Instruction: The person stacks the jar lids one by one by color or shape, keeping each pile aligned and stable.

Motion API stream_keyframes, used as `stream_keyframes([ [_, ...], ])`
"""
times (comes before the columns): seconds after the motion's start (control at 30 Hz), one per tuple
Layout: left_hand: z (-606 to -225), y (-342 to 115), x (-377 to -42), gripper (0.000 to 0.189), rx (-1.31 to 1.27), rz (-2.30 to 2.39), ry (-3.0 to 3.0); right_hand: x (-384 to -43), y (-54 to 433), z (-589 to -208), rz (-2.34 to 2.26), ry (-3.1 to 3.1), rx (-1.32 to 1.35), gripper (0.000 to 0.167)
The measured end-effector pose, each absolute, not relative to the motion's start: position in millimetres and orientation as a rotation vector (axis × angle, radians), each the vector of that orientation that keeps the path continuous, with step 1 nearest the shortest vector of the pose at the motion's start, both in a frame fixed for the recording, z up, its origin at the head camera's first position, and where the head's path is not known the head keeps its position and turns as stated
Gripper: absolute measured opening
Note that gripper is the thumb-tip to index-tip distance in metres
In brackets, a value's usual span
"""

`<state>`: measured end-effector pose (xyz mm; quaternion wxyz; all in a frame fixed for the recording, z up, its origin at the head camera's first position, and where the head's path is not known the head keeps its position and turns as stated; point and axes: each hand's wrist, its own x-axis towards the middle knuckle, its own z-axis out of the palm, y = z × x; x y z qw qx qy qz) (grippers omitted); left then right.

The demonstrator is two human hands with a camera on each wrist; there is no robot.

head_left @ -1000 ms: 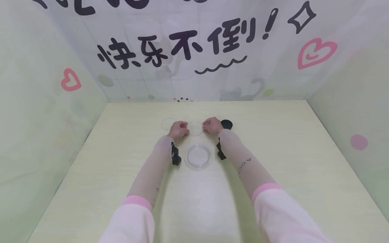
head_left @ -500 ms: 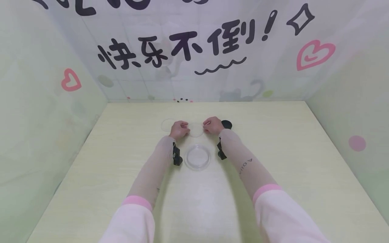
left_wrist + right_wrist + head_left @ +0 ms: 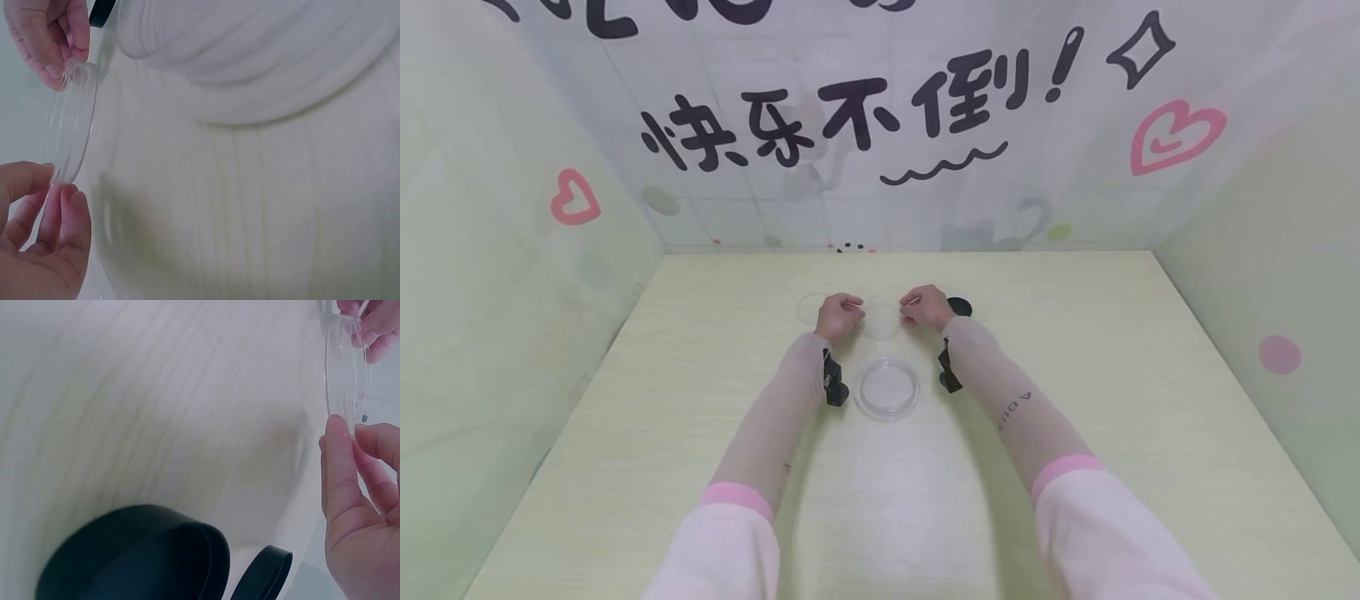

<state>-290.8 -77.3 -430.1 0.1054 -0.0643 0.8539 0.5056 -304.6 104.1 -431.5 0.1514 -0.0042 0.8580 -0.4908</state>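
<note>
A clear petri dish [image 3: 882, 318] is held between both hands, a little above the table, its shadow falling below it. My left hand [image 3: 840, 317] pinches one side of its rim between thumb and fingers; in the left wrist view those fingertips [image 3: 74, 203] meet the edge. The opposite side is pinched by my right hand [image 3: 928, 307], whose thumb and fingers show well in the right wrist view. Nearer to me, a larger clear round dish [image 3: 887, 390] stands on the table. Partly behind the left hand lies another clear round piece [image 3: 809, 308].
Just right of the right hand sits a black round object [image 3: 960, 307]. Up close, the right wrist view has a black round open-topped piece [image 3: 134, 550] and a second black rim [image 3: 265, 575]. A pale tabletop [image 3: 1150, 417] meets printed cloth walls behind and at both sides.
Both hands have moved very slightly away from me, and the pinched dish has risen a little with them. The larger clear dish stays where it was.
</note>
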Motion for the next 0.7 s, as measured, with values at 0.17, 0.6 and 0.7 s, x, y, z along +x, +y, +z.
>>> stream_keyframes([
  [0.17,-428.8,-81.7,-291.3,0.025,-0.124,1.5,2.522,-296.7,102.5,-419.6,-1.384,2.464,-0.003,0.022],
  [0.6,-420.9,-91.5,-288.3,0.022,-0.059,1.51,2.458,-289.2,105.0,-408.4,-1.429,2.392,-0.074,0.024],
  [0.7,-419.3,-93.6,-285.7,0.023,-0.024,1.501,2.438,-286.2,106.9,-408.5,-1.416,2.388,-0.099,0.022],
])
